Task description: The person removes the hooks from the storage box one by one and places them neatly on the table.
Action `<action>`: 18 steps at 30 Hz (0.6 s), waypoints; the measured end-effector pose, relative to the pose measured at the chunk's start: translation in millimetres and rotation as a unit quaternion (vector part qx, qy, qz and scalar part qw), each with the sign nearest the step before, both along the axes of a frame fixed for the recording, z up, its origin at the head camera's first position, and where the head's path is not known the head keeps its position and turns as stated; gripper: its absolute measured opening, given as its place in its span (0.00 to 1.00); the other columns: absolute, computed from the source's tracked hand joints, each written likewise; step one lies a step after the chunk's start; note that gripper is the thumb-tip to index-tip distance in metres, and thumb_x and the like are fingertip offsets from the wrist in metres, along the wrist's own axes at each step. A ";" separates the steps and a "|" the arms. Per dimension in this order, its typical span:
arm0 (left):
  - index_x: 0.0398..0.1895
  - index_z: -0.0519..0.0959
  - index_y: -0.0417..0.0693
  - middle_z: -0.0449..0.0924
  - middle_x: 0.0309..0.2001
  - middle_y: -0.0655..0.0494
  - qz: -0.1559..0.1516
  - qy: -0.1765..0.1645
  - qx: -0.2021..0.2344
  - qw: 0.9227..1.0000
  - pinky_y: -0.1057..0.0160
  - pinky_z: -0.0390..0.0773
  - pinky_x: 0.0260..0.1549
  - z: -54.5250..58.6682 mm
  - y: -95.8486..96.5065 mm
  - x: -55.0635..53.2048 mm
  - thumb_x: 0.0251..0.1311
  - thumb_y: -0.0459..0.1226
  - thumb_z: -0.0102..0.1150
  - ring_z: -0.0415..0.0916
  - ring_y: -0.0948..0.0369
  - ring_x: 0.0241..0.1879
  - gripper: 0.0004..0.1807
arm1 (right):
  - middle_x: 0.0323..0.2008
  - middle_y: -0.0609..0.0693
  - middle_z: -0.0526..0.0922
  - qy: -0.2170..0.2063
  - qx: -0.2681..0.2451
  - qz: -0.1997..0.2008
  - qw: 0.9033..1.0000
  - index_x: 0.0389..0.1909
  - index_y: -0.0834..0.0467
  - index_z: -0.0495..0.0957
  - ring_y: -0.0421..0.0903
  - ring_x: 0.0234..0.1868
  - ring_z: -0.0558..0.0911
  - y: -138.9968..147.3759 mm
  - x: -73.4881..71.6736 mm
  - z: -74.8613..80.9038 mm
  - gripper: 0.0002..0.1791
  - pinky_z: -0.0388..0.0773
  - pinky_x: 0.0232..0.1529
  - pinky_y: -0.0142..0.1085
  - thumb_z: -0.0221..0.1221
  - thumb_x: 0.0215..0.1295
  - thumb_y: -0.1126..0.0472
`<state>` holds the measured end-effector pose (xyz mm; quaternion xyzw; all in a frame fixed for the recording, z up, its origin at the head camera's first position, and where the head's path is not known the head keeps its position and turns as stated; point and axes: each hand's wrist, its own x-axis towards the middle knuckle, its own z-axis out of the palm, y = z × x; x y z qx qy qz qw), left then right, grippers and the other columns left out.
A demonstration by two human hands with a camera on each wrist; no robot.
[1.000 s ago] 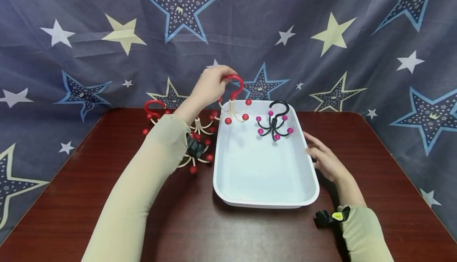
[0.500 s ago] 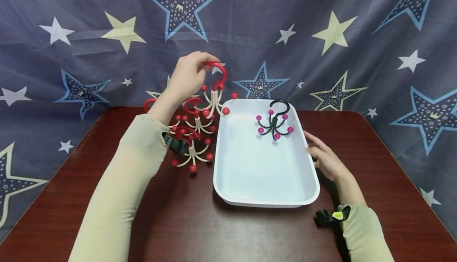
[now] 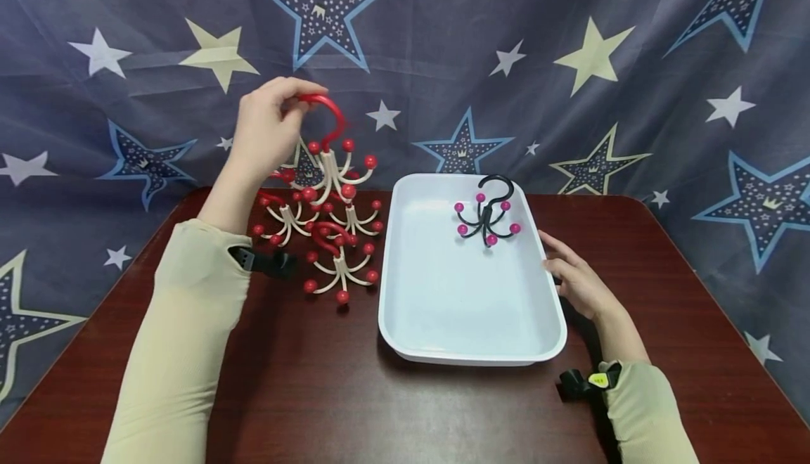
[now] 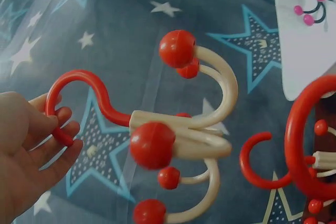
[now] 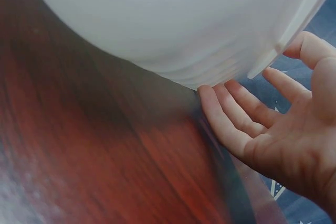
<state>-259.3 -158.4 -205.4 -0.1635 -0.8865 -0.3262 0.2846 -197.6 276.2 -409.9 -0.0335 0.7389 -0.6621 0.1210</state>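
My left hand pinches the red hook of a cream hook hanger with curved arms tipped by red balls. It hangs in the air over the back left of the table, overlapping other hangers behind it. Several like it sit below, among them a front hanger and a left hanger. Fingertips of my right hand touch the right side of a white tray, and in the right wrist view the fingers lie nearly straight against its wall.
A black hook hanger with magenta balls stands inside the tray, toward its back right. The dark wooden table ends at the back against a grey-blue cloth printed with stars. A black strap device sits on each wrist.
My left hand has carried the red-and-cream hook hanger from over the tray's back left corner leftward and higher, above the other hangers. The right hand and tray have stayed put.
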 end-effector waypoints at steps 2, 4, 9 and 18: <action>0.47 0.80 0.53 0.79 0.42 0.57 0.006 0.000 0.008 1.000 0.68 0.62 0.25 -1.0 -6.1 2.4 0.63 0.33 0.48 0.72 0.68 0.34 0.14 | 0.47 0.48 0.68 0.000 -0.001 0.000 1.000 0.70 0.50 0.47 0.37 0.45 0.76 0.3 -0.1 0.1 0.32 0.76 0.40 0.39 0.46 0.67 0.59; 0.47 0.80 0.54 0.79 0.42 0.56 0.010 -0.001 0.010 1.000 0.68 0.61 0.25 -2.4 -11.5 5.3 0.63 0.34 0.48 0.71 0.68 0.34 0.14 | 0.48 0.49 0.68 -0.002 -0.003 0.000 1.000 0.70 0.50 0.47 0.37 0.45 0.76 0.4 -0.3 0.1 0.32 0.76 0.40 0.39 0.46 0.67 0.59; 0.46 0.81 0.53 0.78 0.40 0.55 0.023 0.011 0.006 1.000 0.70 0.62 0.28 -10.3 -25.3 13.0 0.62 0.32 0.48 0.68 0.66 0.33 0.14 | 0.48 0.49 0.67 -0.002 -0.001 0.002 1.000 0.70 0.50 0.47 0.37 0.45 0.75 -0.4 -0.8 0.0 0.33 0.77 0.40 0.39 0.46 0.67 0.58; 0.43 0.82 0.50 0.79 0.39 0.52 0.038 0.029 0.014 0.999 0.75 0.62 0.30 -30.7 -54.6 25.4 0.61 0.32 0.50 0.67 0.75 0.33 0.13 | 0.48 0.49 0.67 -0.002 0.001 0.000 1.000 0.70 0.50 0.47 0.37 0.45 0.75 0.0 -0.7 -0.5 0.32 0.77 0.40 0.39 0.46 0.68 0.59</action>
